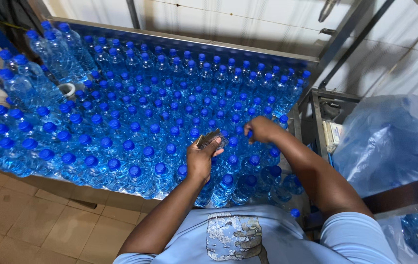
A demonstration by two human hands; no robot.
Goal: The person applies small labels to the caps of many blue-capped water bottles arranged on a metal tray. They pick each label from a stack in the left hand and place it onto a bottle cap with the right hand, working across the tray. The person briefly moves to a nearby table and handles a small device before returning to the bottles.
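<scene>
A person's left hand is gripping a small dark stack of labels in closed fingers while the right hand, fingers curled, is reaching among capped blue bottles crowding the bench; how many are finished cannot be told.

Glossy clear plastic bottles with matt blue plastic caps crowd a brushed metal table
</scene>
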